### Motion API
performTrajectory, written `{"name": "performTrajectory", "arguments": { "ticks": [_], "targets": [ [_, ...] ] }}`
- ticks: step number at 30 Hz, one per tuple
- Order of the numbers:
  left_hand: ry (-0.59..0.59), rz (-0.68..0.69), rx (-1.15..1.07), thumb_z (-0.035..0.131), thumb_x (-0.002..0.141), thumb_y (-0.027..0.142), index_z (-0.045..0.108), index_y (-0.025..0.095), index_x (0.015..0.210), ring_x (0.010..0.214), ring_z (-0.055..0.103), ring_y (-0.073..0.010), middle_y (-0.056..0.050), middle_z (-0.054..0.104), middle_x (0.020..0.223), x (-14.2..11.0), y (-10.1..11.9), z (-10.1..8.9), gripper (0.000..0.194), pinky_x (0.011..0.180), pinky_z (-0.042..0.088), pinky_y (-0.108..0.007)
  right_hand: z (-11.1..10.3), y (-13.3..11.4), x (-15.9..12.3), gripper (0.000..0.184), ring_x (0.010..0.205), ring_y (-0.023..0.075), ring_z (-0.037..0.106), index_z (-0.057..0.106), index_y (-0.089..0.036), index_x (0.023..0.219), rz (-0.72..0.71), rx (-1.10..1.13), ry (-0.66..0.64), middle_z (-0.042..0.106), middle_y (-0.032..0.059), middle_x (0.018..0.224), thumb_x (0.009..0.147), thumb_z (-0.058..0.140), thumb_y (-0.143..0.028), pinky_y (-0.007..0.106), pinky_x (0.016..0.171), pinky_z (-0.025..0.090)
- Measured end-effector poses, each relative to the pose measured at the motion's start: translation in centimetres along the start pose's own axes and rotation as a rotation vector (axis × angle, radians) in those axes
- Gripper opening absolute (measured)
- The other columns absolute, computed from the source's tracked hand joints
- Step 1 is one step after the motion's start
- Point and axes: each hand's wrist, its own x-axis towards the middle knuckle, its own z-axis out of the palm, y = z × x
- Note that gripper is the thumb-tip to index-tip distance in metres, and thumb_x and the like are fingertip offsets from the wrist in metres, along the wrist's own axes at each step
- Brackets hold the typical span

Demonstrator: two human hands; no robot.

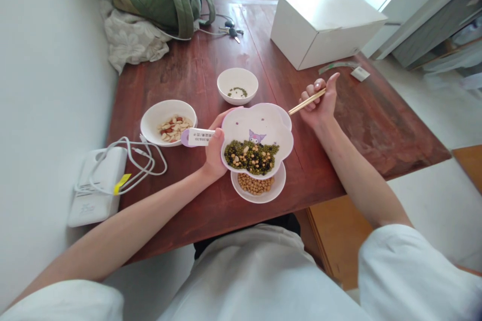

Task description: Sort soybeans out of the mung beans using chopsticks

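Note:
My left hand (215,153) grips a white and lilac flower-shaped bowl (259,120) by its labelled handle side, tilted toward me. Green and dark beans (250,158) mixed with some tan ones have gathered at its lower side. Partly covered beneath it is a white bowl (276,188) of tan soybeans (256,185). Chopsticks (307,101) are held in my right hand (320,100), to the right of the flower bowl; their tips are hidden behind its rim. A white bowl (237,76) behind has a few green beans in it. Another bowl (150,110), at left, holds peanuts (175,128).
A white power bank-like box (96,180) with a coiled white cable (150,165) lies by the left wall. Farther back are a green bag (158,0), patterned cloth (131,35) and keys (231,30). A white carton (324,25) stands at the back right of the wooden table (188,210).

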Motion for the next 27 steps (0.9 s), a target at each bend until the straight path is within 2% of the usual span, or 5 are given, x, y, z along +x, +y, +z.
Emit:
{"name": "performTrajectory", "arguments": {
  "ticks": [3,8,23,27],
  "targets": [
    [-0.01,0.01,0.016,0.064,0.099,0.075,0.084,0.024,0.12,0.142,0.07,-0.0425,-0.013,0.085,0.126,0.03,-0.22,-0.26,0.058,0.116,0.06,-0.053,-0.01,0.32,-0.4,0.074,0.037,0.0058,0.016,0.045,-0.023,0.063,0.007,0.013,0.019,0.019,-0.0102,0.045,0.095,0.069,-0.085,0.024,0.035,0.008],
    [-0.024,0.035,-0.015,0.061,0.102,0.073,0.083,0.022,0.122,0.141,0.072,-0.0403,-0.015,0.083,0.129,0.03,-0.69,-0.49,0.059,0.119,0.058,-0.054,0.34,0.72,-0.4,0.072,0.035,0.0075,0.023,0.047,-0.024,0.061,0.025,-0.03,0.01,0.026,-0.0086,0.041,0.1,0.064,-0.082,0.022,0.032,0.015],
    [-0.012,0.008,-0.021,0.063,0.098,0.074,0.085,0.024,0.118,0.141,0.072,-0.0433,-0.015,0.085,0.127,0.15,-0.51,-0.38,0.058,0.118,0.059,-0.056,0.61,0.43,-0.43,0.073,0.037,0.0085,0.023,0.051,-0.026,0.058,-0.07,-0.242,0.025,0.027,-0.0084,0.041,0.083,0.075,-0.09,0.028,0.038,0.012],
    [-0.009,0.012,0.003,0.062,0.099,0.073,0.085,0.024,0.119,0.141,0.071,-0.042,-0.015,0.085,0.129,0.12,-0.31,-0.25,0.058,0.118,0.059,-0.054,0.5,0.66,-0.32,0.067,0.039,0.0084,0.023,0.057,-0.027,0.06,-0.074,-0.24,0.04,0.032,-0.0083,0.044,0.084,0.077,-0.086,0.028,0.038,0.012]
  ]
}}
